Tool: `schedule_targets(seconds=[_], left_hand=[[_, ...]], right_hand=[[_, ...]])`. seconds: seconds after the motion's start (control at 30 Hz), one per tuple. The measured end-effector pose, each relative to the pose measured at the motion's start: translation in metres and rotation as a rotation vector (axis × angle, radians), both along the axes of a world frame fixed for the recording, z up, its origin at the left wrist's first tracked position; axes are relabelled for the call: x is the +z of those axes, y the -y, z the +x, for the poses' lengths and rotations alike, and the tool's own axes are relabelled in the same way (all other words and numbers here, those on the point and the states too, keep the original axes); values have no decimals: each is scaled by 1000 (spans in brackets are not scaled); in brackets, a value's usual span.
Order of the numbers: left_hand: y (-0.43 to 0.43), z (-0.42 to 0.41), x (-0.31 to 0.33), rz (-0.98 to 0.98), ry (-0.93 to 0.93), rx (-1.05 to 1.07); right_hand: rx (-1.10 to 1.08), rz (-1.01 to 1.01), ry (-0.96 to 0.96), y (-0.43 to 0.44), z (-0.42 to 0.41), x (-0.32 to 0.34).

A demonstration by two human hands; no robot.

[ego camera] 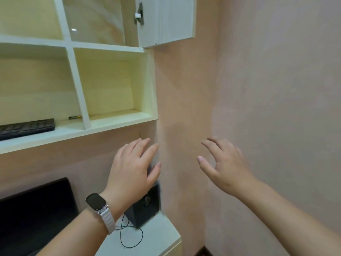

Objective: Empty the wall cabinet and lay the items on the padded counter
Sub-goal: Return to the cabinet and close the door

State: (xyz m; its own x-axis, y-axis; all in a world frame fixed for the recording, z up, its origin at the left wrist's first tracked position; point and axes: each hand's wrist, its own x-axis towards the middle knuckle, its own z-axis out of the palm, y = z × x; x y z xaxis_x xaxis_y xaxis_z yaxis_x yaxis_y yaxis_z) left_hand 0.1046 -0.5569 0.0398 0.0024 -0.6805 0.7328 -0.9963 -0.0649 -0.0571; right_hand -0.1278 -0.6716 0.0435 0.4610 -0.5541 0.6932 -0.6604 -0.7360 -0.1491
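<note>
Hands first: I see both raised in front of the pink wall [258, 89], both empty. The left hand [132, 169] has its fingers spread wide, back of the hand toward the camera, and a smartwatch [96, 201] on a pale band sits on that wrist. The right hand [221, 165] is also wide, fingers loosely curled and apart, thumb extended toward the left hand. Neither hand touches anything I can confirm.

The wall cabinet [77, 85] occupies the upper left, white-framed with pale yellow interiors. Its lower right compartment shows nothing inside. In the lower left compartment I note a dark keyboard [27, 127] lying flat near the front edge, and a small cylindrical item, possibly a battery [74, 117], lying on its side near the divider. The upper compartments are only partly in view. A white door [166, 21] stands open at upper right, with a metal hinge [139, 14] on its inner face.

Below the hands, a dark speaker [144, 211] stands on a white counter [162, 237] against the wall, partly hidden by the left hand. A thin cable [129, 235] loops across the counter beside it. A dark monitor [36, 215] stands at lower left. I cannot tell whether this counter is padded.
</note>
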Motion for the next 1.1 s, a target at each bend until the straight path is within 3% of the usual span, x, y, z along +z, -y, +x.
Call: schedule_targets(seconds=[0.67, 1.1], left_hand=[[176, 82, 144, -312, 267, 353], [189, 143, 216, -372, 513, 446]], right_hand=[[505, -177, 416, 217, 95, 158], [963, -368, 677, 233, 153, 230]])
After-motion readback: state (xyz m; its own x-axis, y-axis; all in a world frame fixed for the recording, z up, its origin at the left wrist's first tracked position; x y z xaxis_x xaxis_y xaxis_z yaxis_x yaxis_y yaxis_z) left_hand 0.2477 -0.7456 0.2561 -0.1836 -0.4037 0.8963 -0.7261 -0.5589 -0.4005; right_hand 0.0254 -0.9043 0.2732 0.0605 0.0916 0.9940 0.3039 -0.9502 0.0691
